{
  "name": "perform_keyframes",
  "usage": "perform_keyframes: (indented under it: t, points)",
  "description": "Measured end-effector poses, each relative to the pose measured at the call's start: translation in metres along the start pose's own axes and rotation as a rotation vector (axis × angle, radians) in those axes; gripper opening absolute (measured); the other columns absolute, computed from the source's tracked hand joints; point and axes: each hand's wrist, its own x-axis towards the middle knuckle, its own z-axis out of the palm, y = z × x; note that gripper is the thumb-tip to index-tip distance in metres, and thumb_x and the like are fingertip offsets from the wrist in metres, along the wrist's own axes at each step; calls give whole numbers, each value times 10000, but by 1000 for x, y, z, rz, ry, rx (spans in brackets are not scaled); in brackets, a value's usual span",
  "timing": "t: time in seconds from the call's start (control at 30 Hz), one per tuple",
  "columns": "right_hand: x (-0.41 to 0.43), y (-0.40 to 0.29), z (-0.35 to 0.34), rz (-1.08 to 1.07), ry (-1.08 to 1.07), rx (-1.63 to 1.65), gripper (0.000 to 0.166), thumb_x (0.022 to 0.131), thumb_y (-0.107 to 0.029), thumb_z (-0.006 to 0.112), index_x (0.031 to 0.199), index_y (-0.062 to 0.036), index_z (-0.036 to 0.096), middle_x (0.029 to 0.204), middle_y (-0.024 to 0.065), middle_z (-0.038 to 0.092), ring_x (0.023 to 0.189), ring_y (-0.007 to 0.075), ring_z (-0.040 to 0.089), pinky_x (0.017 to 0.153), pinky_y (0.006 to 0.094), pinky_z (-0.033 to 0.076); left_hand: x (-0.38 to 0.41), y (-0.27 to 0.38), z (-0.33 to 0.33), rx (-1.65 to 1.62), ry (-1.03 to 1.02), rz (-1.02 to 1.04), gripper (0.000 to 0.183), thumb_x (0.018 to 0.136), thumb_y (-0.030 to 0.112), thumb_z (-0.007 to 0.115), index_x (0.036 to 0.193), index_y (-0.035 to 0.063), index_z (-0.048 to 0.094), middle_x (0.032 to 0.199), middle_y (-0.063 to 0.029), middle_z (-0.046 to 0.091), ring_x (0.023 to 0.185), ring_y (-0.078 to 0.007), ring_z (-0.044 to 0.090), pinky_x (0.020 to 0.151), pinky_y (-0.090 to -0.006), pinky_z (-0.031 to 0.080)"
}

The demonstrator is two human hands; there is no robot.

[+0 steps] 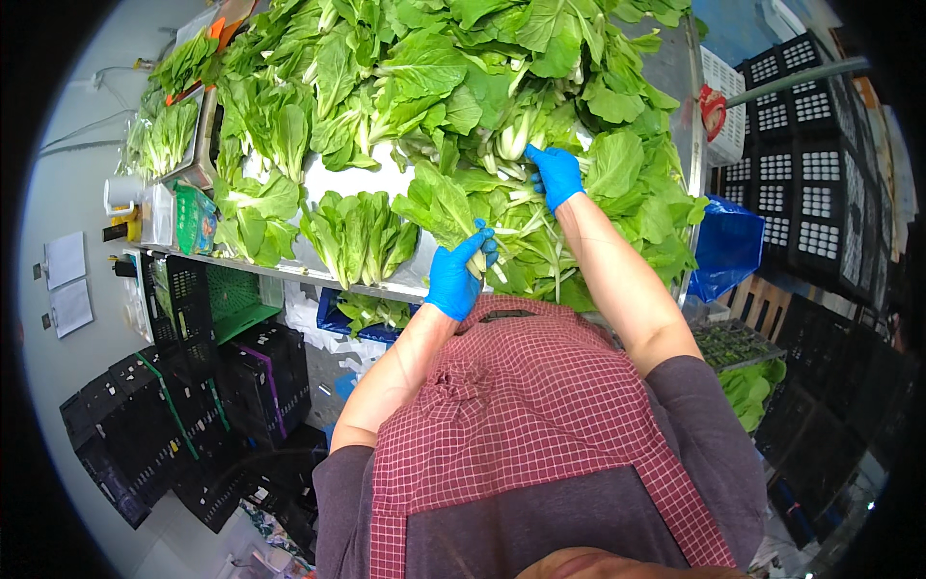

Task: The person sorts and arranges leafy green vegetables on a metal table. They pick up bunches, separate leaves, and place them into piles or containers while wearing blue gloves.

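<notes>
My left hand (463, 269), in a blue glove, holds a leafy green (443, 206) by its pale stem end, above the front edge of the metal table (394, 288). Farther forward, my right hand (558, 176), also gloved in blue, reaches into the big heap of leafy greens (427, 69); its fingertips are at a pale-stemmed head (515, 137), and whether they grip it is unclear. Loose stems and leaves (539, 239) lie between my hands. To the left of my left hand, a row of leafy greens (362, 235) rests on the table.
A scale-like metal box (199, 170) with greens stands at the table's left. Below the table edge hangs a blue bin (333, 318) holding leaves. Black crates (268, 383) are stacked lower left. On the right are a blue plastic bag (731, 242), a white basket (723, 94) and black crates (817, 174).
</notes>
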Motion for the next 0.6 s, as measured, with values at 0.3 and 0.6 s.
perform_keyframes:
  t: [0.3,0.6]
  points:
    - [-49,-21,-32,77,-118,242,143,783,-202,643,795,-72,583,670,26,523,548,118,513,466,262,420,0,-3,6,8,3,-11,223,845,64,577,1065,42,549,915,-52,608,759,-141,571,692,-282,476]
    - [-124,34,-62,27,-173,281,252,843,-128,532,1070,-22,550,839,38,585,622,127,556,582,269,475,2,-8,16,92,-35,-10,226,836,33,591,1057,25,547,906,-62,604,752,-146,579,679,-282,489]
